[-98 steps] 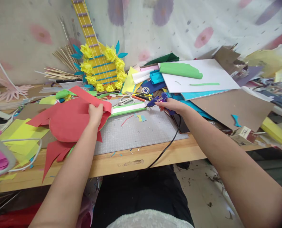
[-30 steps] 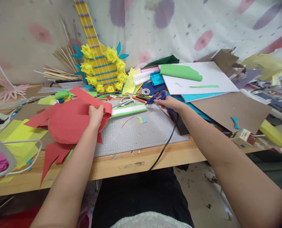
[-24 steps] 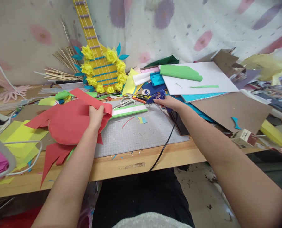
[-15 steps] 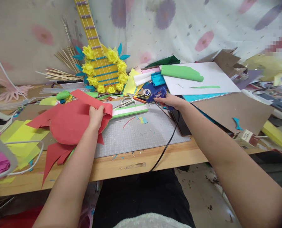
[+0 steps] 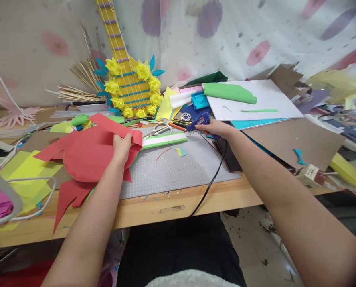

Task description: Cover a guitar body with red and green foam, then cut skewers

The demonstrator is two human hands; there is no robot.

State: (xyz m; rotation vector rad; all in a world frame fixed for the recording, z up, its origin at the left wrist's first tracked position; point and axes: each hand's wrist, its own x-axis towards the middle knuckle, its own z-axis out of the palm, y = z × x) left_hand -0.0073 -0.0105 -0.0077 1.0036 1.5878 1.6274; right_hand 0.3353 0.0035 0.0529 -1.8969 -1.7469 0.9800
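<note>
My left hand [image 5: 122, 148] is closed on a red paper shape [image 5: 86, 153], pressing a folded red strip near its right edge. Pointed red pieces stick out at its left and lower sides. From under that fold a white strip with green edges [image 5: 166, 140] runs right across the grey cutting mat [image 5: 163, 171]. A blue glue gun [image 5: 202, 119] is gripped in my right hand [image 5: 216, 127] above the mat's far right part, and its black cord [image 5: 212, 179] hangs over the table edge. Scissors [image 5: 161, 129] lie between the hands, just beyond the strip.
A yellow paper guitar [image 5: 133, 89] with yellow flowers stands at the back. Behind my right hand, a green paper roll [image 5: 228, 92] rests on a white board [image 5: 273, 91]. Brown cardboard [image 5: 303, 139] lies at right, yellow sheets [image 5: 31, 171] and a white wire frame [image 5: 54, 191] at left.
</note>
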